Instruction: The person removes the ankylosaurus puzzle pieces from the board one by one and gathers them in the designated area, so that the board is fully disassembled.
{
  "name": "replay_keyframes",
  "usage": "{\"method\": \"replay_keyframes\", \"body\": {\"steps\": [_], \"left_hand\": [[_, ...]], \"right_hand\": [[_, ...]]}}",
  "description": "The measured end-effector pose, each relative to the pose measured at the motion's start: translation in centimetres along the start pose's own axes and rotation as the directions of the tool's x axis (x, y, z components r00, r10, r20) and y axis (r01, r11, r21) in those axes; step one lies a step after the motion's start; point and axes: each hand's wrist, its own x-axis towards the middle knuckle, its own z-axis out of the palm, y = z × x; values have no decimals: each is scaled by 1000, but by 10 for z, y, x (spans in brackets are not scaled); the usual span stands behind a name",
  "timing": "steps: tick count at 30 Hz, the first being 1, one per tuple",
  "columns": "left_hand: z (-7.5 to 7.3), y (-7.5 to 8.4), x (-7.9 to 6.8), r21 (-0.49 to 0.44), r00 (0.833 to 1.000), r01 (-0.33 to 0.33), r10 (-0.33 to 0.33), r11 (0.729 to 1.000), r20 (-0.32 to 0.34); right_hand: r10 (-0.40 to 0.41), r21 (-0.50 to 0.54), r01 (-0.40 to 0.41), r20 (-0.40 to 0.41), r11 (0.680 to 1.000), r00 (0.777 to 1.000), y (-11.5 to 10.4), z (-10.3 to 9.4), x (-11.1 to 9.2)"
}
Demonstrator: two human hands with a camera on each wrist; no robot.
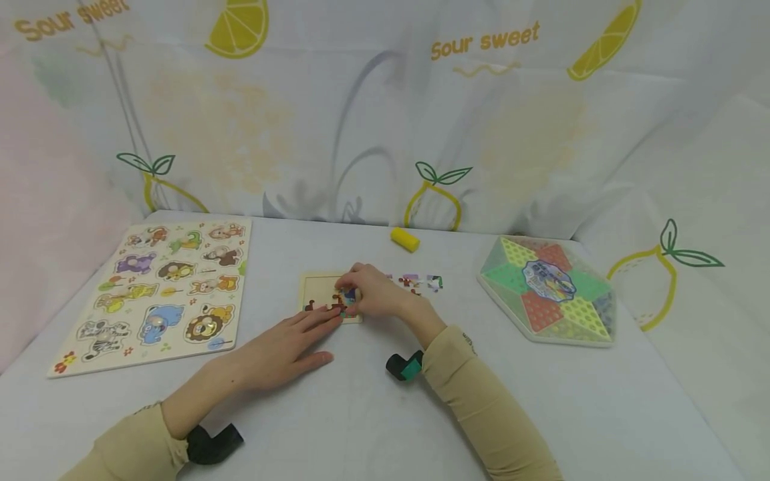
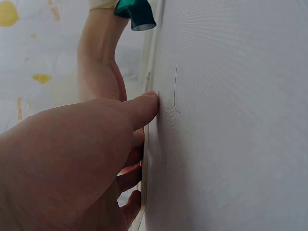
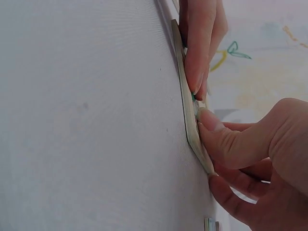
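Note:
A small wooden jigsaw tray (image 1: 315, 284) lies on the table, with several dark, red and blue pieces in its lower part. My left hand (image 1: 283, 351) reaches in from the left, its fingers straight and resting on the tray's lower edge and pieces. Over the tray's right side my right hand (image 1: 379, 292) has its fingers curled, with thumb and fingers at a blue jigsaw piece (image 1: 349, 294). In the right wrist view, the thumb of that right hand (image 3: 255, 159) bears on the tray's edge (image 3: 185, 106) near a green bit; the piece is mostly hidden there.
Loose jigsaw pieces (image 1: 434, 282) lie right of the tray. Behind them is a yellow cylinder (image 1: 405, 239). A large animal peg board (image 1: 198, 287) occupies the left, and a hexagonal box (image 1: 511, 287) the right. A printed curtain (image 1: 313, 120) hangs along the back edge.

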Motion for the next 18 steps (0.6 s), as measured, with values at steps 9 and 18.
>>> {"method": "replay_keyframes", "body": {"steps": [9,18], "left_hand": [[1,-1,0,1,1000,4,-4,1000,7],[1,-1,0,5,1000,-3,3,1000,4]], "right_hand": [[14,7,-14,-9,1000,1000,1,2,0],[33,-36,-33,-16,999,999,-1,5,2]]}}
